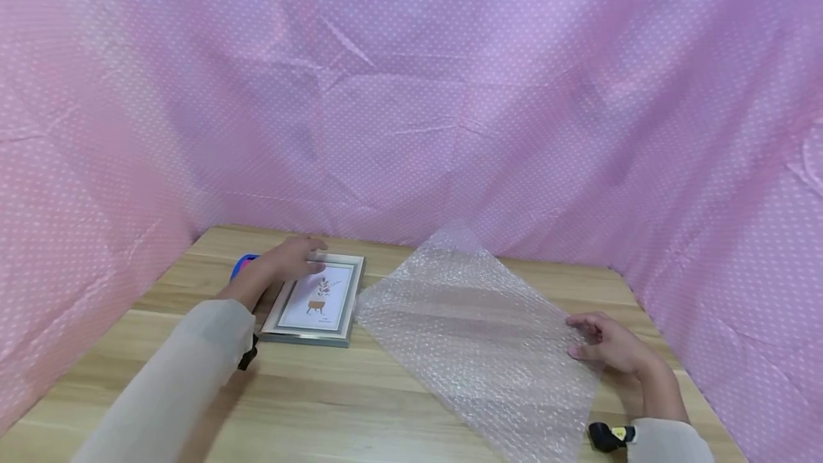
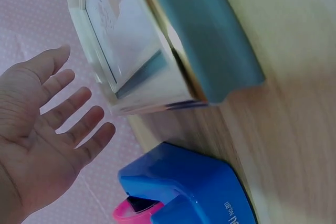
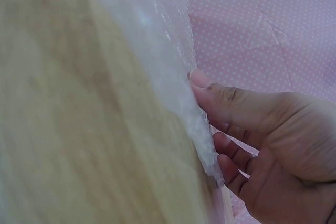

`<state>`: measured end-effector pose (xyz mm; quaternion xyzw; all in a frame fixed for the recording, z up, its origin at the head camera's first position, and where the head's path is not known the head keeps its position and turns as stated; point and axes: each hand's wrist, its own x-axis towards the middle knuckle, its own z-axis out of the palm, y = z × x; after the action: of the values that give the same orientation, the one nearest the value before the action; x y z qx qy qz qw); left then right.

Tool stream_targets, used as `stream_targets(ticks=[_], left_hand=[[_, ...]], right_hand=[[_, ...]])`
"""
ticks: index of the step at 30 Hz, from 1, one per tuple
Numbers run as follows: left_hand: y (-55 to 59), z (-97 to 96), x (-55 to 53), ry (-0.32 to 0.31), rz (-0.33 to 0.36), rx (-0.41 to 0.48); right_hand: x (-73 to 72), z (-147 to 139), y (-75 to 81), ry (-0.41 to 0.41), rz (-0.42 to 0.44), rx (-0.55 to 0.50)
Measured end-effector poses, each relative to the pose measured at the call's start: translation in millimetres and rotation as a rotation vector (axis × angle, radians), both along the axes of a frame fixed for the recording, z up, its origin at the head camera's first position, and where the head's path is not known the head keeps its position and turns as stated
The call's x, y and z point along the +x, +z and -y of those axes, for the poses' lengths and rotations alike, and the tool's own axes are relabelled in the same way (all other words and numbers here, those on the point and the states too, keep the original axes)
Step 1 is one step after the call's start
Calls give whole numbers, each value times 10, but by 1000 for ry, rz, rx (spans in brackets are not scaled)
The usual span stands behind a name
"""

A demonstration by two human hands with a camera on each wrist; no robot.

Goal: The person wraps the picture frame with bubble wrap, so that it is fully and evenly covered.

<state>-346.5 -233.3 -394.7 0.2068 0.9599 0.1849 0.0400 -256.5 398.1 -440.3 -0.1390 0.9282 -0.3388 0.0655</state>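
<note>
A picture frame (image 1: 315, 299) with a silver border and a print of a potted plant lies on the table at the left. Above its far left part hovers my left hand (image 1: 291, 259), fingers spread and holding nothing; the left wrist view shows the palm beside the frame's edge. To the right, a sheet of clear bubble wrap (image 1: 476, 334) is spread out flat, its left corner close to the frame. My right hand (image 1: 611, 341) touches the sheet's right edge, thumb and fingers apart. In the right wrist view the thumb (image 3: 210, 90) lies against that edge.
A blue tape dispenser (image 2: 184, 182) with a pink core stands left of the frame, mostly hidden by my left arm in the head view. The wooden table (image 1: 321, 399) is enclosed by a pink dotted cloth (image 1: 411, 91) behind and at both sides.
</note>
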Motion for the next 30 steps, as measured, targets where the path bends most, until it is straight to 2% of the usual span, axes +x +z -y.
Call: stream_targets(ticks=[7,10,17,22,26,30], left_hand=[[-14,98,-102,-36,57,7],[-24,129,-137,-33,70,18],[0,195,-199,36,147,46],[-37,280,-289,86,182,56],[-75,300,-343,98,197,81],[-81,284,-346,119,239,109]], right_hand=[[1,15,22,6,-13,-10],[22,25,20,5,-28,-2],[28,27,6,1,-23,-20],[22,25,1,-10,-4,-41],[22,14,-1,-13,2,-44],[24,7,-3,-13,13,-50]])
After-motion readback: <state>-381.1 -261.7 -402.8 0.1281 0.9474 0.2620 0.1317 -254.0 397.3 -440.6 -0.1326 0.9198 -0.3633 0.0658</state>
